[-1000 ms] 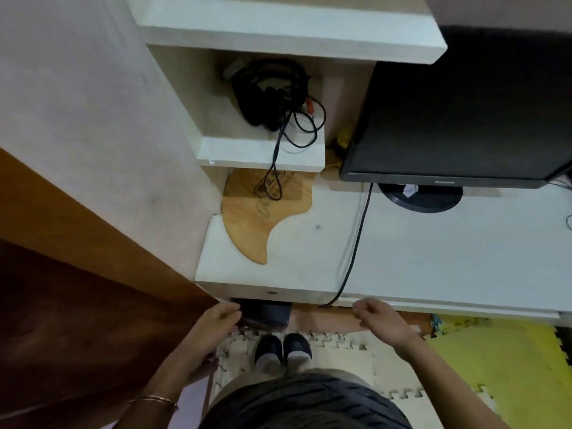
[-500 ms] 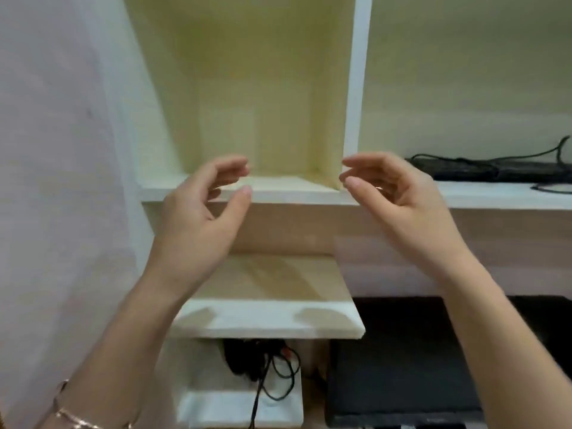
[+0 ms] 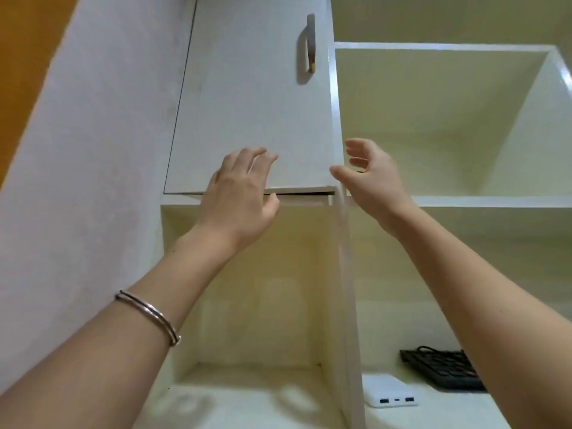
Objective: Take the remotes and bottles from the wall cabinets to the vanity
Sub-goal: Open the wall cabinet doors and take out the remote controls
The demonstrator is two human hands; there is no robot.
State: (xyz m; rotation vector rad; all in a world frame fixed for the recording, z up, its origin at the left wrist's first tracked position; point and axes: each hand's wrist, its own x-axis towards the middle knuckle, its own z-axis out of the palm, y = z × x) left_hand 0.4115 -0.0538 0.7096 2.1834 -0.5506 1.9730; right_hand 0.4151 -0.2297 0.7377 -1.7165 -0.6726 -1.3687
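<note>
The view has tipped up since a moment ago, and both hands are now raised in front of a shut cabinet door [image 3: 250,103].

On the left a bangle [image 3: 148,315] sits on the arm. The left hand [image 3: 238,196] is spread open at the door's bottom edge and holds nothing; if it touches the door is hard to tell. The door's handle [image 3: 310,41] is higher up. The right hand [image 3: 370,178] is loosely curled and empty, just beside the door's right edge, in front of an open shelf. Low on the right lie a white power bank [image 3: 390,394] and a black keyboard [image 3: 442,370]. No remotes or bottles show.
</note>
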